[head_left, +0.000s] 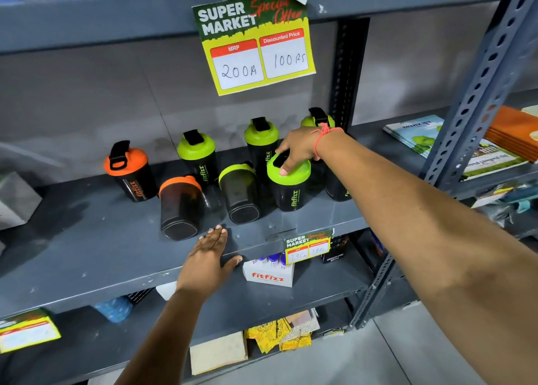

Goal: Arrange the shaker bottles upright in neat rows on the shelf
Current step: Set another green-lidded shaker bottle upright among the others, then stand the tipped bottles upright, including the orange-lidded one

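Observation:
Several black shaker bottles stand or lie on the grey shelf (87, 247). My right hand (298, 148) grips the green lid of an upright bottle (291, 195) at the front right. Two bottles lie on their sides with their bases toward me: an orange-lidded one (179, 207) and a green-lidded one (240, 193). An orange-lidded bottle (129, 172) stands upright at the left. Two green-lidded bottles (198, 157) (260, 142) stand behind, and another is partly hidden by my right wrist. My left hand (208, 256) rests flat and open on the shelf's front edge.
A yellow price sign (253, 43) hangs from the shelf above. A smaller price tag (307, 246) sits on the shelf's front edge. A white fitfizz box (267, 275) lies on the lower shelf. Books (419, 134) lie on the neighbouring rack at right, beyond a slotted steel post (471, 93).

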A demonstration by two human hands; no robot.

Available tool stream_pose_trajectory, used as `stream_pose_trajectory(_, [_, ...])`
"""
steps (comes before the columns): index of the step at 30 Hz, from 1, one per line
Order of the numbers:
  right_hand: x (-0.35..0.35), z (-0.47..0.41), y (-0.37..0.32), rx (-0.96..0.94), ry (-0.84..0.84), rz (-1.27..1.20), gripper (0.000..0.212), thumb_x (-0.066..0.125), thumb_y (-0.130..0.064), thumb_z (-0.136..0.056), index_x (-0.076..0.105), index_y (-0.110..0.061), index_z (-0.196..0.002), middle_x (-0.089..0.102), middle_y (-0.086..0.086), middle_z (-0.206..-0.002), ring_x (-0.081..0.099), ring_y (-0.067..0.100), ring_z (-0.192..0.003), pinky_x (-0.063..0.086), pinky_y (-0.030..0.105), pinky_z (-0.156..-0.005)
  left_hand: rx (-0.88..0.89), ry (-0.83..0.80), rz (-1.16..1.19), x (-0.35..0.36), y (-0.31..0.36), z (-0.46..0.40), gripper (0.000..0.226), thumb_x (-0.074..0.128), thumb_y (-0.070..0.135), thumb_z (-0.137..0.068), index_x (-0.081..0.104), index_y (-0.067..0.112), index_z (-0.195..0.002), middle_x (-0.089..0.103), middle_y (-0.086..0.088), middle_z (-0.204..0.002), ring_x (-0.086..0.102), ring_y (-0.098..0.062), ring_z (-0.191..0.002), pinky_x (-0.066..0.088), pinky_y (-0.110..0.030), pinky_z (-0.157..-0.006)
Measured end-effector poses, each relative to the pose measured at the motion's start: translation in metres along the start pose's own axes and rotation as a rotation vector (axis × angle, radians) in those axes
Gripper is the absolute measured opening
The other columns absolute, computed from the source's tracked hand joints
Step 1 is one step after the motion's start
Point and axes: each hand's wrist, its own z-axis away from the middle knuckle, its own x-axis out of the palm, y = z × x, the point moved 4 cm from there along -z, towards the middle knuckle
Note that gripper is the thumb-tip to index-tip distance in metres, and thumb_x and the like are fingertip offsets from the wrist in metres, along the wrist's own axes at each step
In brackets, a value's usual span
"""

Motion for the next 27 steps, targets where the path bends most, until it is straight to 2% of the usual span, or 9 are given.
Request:
stream_pose_trajectory(1, [0.001, 0.0, -0.001, -0.005, -0.009, 0.0, 0.067, 0.061, -0.043, -0.084, 0.036, -0.022, -0.143, 0.039, 0.008, -0.149, 0.055, 0.023, -0.084, 0.035, 0.017, -0.053, -0.001, -0.011, 0.003, 0.0, 0.0, 0.0, 0.07, 0.047, 0.048, -0.088, 0.018, 0.014, -0.143, 0.013, -0.003, -0.154, 0.009, -0.018, -0.142, 0.01, -0.03, -0.114])
stream_pose_trajectory(3, [0.002, 0.0, -0.003, -0.001, -0.008, 0.003, 0.068, 0.059, -0.044, -0.085, 0.034, -0.021, -0.144, 0.035, 0.009, -0.151, 0.045, 0.029, -0.126, 0.046, 0.029, -0.089, -0.003, -0.035, 0.004, 0.0, 0.001, 0.001, 0.069, 0.046, 0.045, -0.089, 0.016, 0.014, -0.143, 0.011, -0.004, -0.155, 0.007, -0.019, -0.142, 0.011, -0.031, -0.114])
stream_pose_trajectory(5, [0.004, 0.002, -0.004, 0.009, -0.024, 0.017, 0.07, 0.058, -0.046, -0.085, 0.031, -0.021, -0.145, 0.032, 0.01, -0.153, 0.038, 0.03, -0.134, 0.031, 0.036, -0.111, -0.002, -0.046, -0.006, -0.001, 0.0, 0.003, 0.067, 0.044, 0.043, -0.091, 0.014, 0.015, -0.143, 0.01, -0.004, -0.155, 0.006, -0.019, -0.142, 0.011, -0.031, -0.114])
stream_pose_trajectory(9, [-0.001, 0.01, -0.006, 0.06, 0.03, 0.003, 0.072, 0.048, -0.054, -0.087, 0.023, -0.023, -0.147, 0.028, 0.012, -0.154, 0.045, 0.027, -0.125, 0.032, 0.038, -0.11, -0.013, -0.041, -0.036, -0.005, -0.009, 0.012, 0.061, 0.04, 0.04, -0.093, 0.014, 0.015, -0.143, 0.012, -0.002, -0.155, 0.008, -0.017, -0.141, 0.013, -0.03, -0.113])
stream_pose_trajectory(14, [-0.02, 0.013, -0.031, 0.061, 0.519, -0.272, 0.052, 0.047, -0.049, -0.089, 0.052, -0.014, -0.127, 0.052, 0.018, -0.131, 0.054, 0.037, -0.117, 0.046, 0.04, -0.094, -0.032, -0.044, -0.06, -0.011, -0.02, 0.025, 0.06, 0.038, 0.041, -0.094, 0.014, 0.017, -0.143, 0.012, 0.0, -0.155, 0.01, -0.017, -0.141, 0.015, -0.03, -0.112])
stream_pose_trajectory(18, [0.006, -0.007, -0.069, 0.052, 0.357, -0.396, 0.046, 0.053, -0.04, -0.088, 0.06, -0.004, -0.115, 0.059, 0.021, -0.125, 0.057, 0.035, -0.113, 0.048, 0.034, -0.091, 0.037, -0.038, -0.106, -0.015, -0.028, 0.027, 0.06, 0.036, 0.041, -0.094, 0.011, 0.019, -0.144, 0.011, 0.002, -0.155, 0.011, -0.016, -0.141, 0.016, -0.029, -0.112])
stream_pose_trajectory(22, [0.045, -0.03, -0.093, 0.196, 0.205, -0.485, 0.061, 0.061, -0.039, -0.085, 0.046, -0.003, -0.132, 0.051, 0.019, -0.137, 0.051, 0.034, -0.124, 0.045, 0.035, -0.098, 0.122, -0.006, -0.108, -0.014, -0.034, 0.025, 0.057, 0.039, 0.038, -0.094, 0.019, 0.016, -0.142, 0.019, -0.002, -0.153, 0.018, -0.019, -0.14, 0.019, -0.031, -0.112])
stream_pose_trajectory(24, [0.061, -0.042, -0.1, 0.29, 0.172, -0.574, 0.083, 0.067, -0.04, -0.08, 0.026, -0.005, -0.143, 0.048, 0.016, -0.141, 0.049, 0.034, -0.127, 0.044, 0.039, -0.101, 0.174, 0.005, -0.12, -0.017, -0.037, 0.026, 0.054, 0.037, 0.04, -0.093, 0.031, 0.011, -0.138, 0.033, -0.008, -0.147, 0.034, -0.024, -0.134, 0.028, -0.035, -0.108])
stream_pose_trajectory(27, [0.08, -0.057, -0.107, 0.416, 0.154, -0.692, 0.11, 0.072, -0.039, -0.074, -0.007, -0.02, -0.148, 0.048, 0.016, -0.14, 0.049, 0.036, -0.126, 0.046, 0.047, -0.101, 0.241, 0.019, -0.171, -0.021, -0.054, 0.027, 0.061, 0.014, 0.043, -0.096, 0.062, 0.011, -0.113, 0.067, -0.006, -0.115, 0.066, -0.019, -0.099, 0.054, -0.03, -0.078])
